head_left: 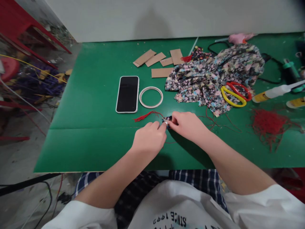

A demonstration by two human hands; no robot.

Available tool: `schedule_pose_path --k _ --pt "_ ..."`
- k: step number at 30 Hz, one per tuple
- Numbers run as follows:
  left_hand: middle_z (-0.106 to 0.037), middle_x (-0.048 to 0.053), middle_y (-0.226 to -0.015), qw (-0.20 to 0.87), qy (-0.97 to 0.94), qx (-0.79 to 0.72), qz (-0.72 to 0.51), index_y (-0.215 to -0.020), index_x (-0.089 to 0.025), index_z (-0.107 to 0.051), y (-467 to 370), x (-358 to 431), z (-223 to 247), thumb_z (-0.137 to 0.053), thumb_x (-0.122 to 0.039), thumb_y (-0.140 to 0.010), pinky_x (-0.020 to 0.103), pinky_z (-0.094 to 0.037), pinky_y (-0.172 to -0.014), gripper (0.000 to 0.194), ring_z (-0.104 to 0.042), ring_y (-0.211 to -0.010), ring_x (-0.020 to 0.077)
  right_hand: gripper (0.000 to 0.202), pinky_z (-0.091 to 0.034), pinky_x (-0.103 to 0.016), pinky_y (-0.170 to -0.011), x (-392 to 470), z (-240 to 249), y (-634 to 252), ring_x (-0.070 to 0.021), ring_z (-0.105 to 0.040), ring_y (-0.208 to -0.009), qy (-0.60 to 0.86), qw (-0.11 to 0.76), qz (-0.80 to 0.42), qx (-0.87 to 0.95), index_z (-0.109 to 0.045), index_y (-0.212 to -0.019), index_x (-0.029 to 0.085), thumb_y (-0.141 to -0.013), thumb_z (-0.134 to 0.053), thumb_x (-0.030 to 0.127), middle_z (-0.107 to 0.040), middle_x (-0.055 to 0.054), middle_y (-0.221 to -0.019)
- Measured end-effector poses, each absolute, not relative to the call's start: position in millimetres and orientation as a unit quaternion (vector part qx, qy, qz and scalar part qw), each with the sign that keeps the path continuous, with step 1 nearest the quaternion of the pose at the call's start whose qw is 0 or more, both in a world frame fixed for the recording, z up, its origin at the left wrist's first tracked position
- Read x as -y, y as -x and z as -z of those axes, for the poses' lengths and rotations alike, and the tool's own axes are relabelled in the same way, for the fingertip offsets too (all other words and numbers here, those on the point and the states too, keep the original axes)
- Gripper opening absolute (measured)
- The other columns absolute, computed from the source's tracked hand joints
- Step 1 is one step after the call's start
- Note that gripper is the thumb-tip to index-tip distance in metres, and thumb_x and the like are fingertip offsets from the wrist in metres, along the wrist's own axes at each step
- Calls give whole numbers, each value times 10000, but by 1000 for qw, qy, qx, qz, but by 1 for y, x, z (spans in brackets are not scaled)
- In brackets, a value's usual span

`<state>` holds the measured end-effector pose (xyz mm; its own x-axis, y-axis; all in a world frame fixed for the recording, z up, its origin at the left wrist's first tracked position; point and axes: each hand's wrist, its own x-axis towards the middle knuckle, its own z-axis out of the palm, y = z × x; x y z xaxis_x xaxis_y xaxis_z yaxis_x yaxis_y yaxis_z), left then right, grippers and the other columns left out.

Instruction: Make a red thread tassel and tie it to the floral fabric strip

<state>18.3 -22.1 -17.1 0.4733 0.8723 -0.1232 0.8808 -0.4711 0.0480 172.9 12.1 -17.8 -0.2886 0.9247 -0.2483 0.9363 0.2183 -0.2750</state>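
Note:
A small dark floral fabric piece (168, 119) lies on the green table between my two hands, largely covered by fingers. My left hand (149, 137) is closed, its fingertips pressed on the near left part of the piece. From the other side, my right hand (187, 123) pinches its right end between thumb and curled fingers. A red tassel (143, 117) stretches to the left, its cord running up to the fabric piece. Loose red threads (214, 124) trail over the table to the right of my right hand.
Beyond my hands lie a phone (127, 94), a white ring-shaped roll (141, 99) and several cardboard strips (162, 72). Floral cloth (209, 73) is heaped at the right, with scissors (233, 99) on it. Glue bottles (270, 93) and tangled red thread (269, 122) are farther right.

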Motion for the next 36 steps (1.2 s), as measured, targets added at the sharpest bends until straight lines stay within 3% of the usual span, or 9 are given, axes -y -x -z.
schedule_pose_path --k 9,16,20,26,29,36 --pt "-615 64 -783 28 -873 -487 5 -1064 -161 -607 -16 22 20 -364 -224 -888 299 -417 -597 306 -546 -760 206 347 -215 -249 -502 -20 20 -182 -113 -410 -502 -605 -15 226 -764 -450 -554 193 -793 -507 438 -492 17 -508" --pt "-621 127 -910 24 -887 -461 -34 -965 -108 -633 -19 18 20 -377 -260 -892 354 -420 -687 306 -529 -836 237 458 -246 -230 -477 -24 19 -191 -76 -349 -462 -607 -178 383 -673 -404 -504 181 -824 -436 506 -396 46 -447" --pt "-638 128 -970 9 -897 -438 -50 -987 -86 -623 -19 19 24 -377 -247 -898 358 -411 -716 308 -543 -913 243 469 -204 -218 -420 -28 20 -198 -51 -272 -415 -587 -278 491 -581 -387 -503 181 -774 -510 544 -316 68 -439" --pt "-645 121 -979 2 -896 -441 -57 -1114 -97 -570 -20 22 27 -376 -251 -903 360 -393 -722 325 -543 -930 240 434 -143 -211 -365 -31 11 -206 -50 -226 -369 -544 -405 573 -461 -336 -567 210 -812 -468 542 -221 87 -449" --pt "-624 112 -985 4 -893 -448 -37 -1225 -165 -495 -22 22 26 -388 -292 -902 367 -380 -723 364 -530 -931 251 429 -156 -210 -355 -31 9 -207 -57 -224 -365 -545 -418 567 -455 -324 -580 219 -822 -439 554 -197 90 -452" --pt "-579 118 -1040 16 -892 -453 0 -1267 -234 -447 -25 22 25 -430 -444 -871 389 -361 -755 448 -504 -969 281 402 -168 -210 -382 -28 14 -200 -49 -249 -377 -533 -411 558 -486 -379 -573 201 -834 -454 499 -258 84 -455"
